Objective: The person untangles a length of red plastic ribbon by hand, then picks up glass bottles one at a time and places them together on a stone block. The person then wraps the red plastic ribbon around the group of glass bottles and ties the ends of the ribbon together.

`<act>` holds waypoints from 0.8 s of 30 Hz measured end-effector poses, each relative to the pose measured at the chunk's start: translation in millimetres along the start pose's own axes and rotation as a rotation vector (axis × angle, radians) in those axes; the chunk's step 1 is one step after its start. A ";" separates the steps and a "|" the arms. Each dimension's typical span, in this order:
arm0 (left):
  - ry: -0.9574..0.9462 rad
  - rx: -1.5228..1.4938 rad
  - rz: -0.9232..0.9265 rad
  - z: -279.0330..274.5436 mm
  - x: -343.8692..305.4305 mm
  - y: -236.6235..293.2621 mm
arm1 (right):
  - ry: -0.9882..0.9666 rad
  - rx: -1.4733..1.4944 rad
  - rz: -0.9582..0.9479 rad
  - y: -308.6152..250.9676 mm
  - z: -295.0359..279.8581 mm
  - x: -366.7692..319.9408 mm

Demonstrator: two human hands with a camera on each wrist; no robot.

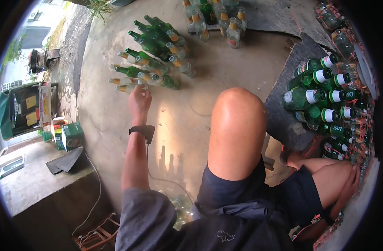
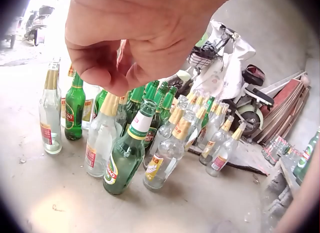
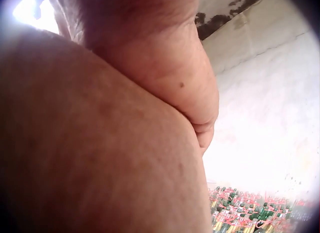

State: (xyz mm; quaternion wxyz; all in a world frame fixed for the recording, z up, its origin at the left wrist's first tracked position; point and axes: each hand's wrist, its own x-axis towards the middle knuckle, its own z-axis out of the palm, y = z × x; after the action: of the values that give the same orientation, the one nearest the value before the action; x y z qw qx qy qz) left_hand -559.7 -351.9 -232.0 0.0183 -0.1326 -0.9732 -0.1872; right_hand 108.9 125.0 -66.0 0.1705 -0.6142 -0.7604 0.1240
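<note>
My left hand (image 1: 140, 102) reaches forward to the near edge of a group of standing bottles. In the left wrist view its curled thumb and fingers pinch the top of a clear glass bottle (image 2: 97, 148) with a gold neck label; the mouth is hidden behind them. Close beside it stands a green bottle (image 2: 125, 163) with a white neck band, and another clear bottle (image 2: 164, 160) is to its right. My right hand (image 3: 170, 77) rests on my bent right leg (image 3: 115, 148), holding nothing; its fingertips are mostly hidden.
More clear bottles (image 1: 233, 33) stand at the far side. On the right, green bottles (image 1: 304, 98) lie stacked on a dark mat (image 1: 279, 113), near bundled bottles along the wall. A cable (image 1: 170, 180) crosses the floor below my left wrist. Cartons (image 1: 72, 136) sit at the left.
</note>
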 end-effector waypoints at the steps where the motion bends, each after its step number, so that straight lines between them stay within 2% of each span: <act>1: -0.016 -0.024 0.027 2.3 3.2 1.7 | -0.001 -0.002 -0.001 0.3 0.5 0.4; 4: -0.027 -0.016 0.088 12.7 14.6 5.5 | 0.010 0.002 -0.011 1.6 0.9 1.9; 11: -0.136 0.045 0.062 23.8 37.6 36.9 | 0.016 -0.020 -0.052 -5.4 -0.3 0.3; 13: -0.181 0.162 0.026 32.7 42.7 36.3 | 0.018 -0.044 -0.074 -2.4 -1.6 0.1; 16: -0.115 0.199 0.081 51.3 46.1 23.9 | 0.036 -0.081 -0.103 0.7 -2.3 -0.6; 22: -0.088 0.223 0.073 58.8 32.3 37.2 | 0.026 -0.024 -0.017 -1.1 -1.8 -3.6; 24: -0.082 0.215 0.115 63.3 28.7 34.9 | 0.049 -0.081 -0.078 -0.8 -3.7 -3.9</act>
State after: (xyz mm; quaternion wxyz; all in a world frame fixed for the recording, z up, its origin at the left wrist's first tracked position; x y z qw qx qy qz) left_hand -577.2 -290.1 -275.8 0.0036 -0.1931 -0.9783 -0.0748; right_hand 110.5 121.0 -62.8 0.1690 -0.5935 -0.7836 0.0712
